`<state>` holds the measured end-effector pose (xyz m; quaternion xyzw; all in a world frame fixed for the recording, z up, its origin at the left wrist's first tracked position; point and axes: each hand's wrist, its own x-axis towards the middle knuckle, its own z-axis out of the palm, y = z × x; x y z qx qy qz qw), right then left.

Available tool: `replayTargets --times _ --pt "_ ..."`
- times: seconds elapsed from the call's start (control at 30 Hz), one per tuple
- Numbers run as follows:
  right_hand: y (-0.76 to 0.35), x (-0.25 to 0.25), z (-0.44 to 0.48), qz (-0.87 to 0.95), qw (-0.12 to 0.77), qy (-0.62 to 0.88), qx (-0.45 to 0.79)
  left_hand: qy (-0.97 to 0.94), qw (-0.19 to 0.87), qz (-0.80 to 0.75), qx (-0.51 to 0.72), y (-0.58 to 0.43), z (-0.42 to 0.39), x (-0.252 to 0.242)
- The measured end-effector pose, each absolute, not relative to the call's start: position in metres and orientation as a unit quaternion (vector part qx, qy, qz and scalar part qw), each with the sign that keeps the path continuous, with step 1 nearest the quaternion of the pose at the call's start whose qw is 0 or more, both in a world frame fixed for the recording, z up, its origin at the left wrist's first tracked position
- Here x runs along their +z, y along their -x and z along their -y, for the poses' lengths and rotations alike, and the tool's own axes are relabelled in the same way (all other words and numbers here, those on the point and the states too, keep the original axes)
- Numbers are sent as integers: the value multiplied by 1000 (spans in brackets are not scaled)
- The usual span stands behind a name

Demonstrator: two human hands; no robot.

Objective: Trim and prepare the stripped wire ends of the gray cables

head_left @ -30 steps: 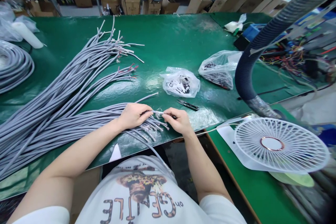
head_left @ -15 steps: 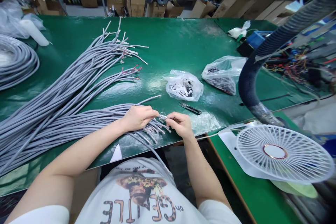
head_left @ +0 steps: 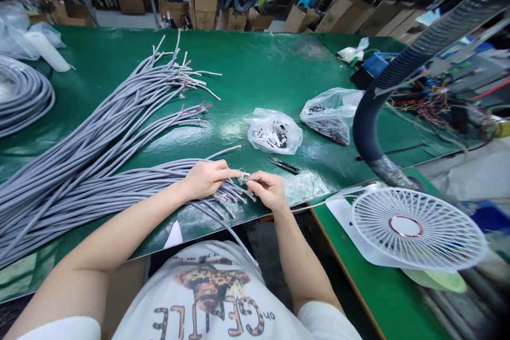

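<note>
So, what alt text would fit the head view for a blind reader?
A person's left hand and right hand pinch one grey cable's stripped end above a bundle of grey cables on a green table. Snips and two plastic bags lie beyond; a white fan sits right.

a cable workshop: grey cable bundles [head_left: 91, 154], cartons [head_left: 203, 8].

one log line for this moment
left hand: pinching cable | right hand: pinching its tip | snips: on table, untouched | bundle: under left hand
</note>
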<state>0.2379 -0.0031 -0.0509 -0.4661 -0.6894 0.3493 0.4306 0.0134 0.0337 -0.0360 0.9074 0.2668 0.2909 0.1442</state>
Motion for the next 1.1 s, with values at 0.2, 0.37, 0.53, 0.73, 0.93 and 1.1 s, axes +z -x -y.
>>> replayTargets --times 0.2,0.37,0.53,0.73,0.93,1.1 --pt "-226 -33 15 768 418 395 282 -895 164 -306 281 -17 -36 -38" --pt "-222 -16 33 801 400 375 241 -888 169 -321 283 -20 -36 -37" --pt "-216 -15 29 796 366 465 131 -886 167 -321 292 -20 -35 -38" --pt "-206 -26 12 795 348 496 5 -869 199 -323 317 -20 -35 -37" --pt "-197 -35 2 805 336 488 -15 -800 336 -338 365 -20 -36 -26" --pt "-184 -33 -13 811 329 483 37 -705 467 -327 423 -15 -42 -23"
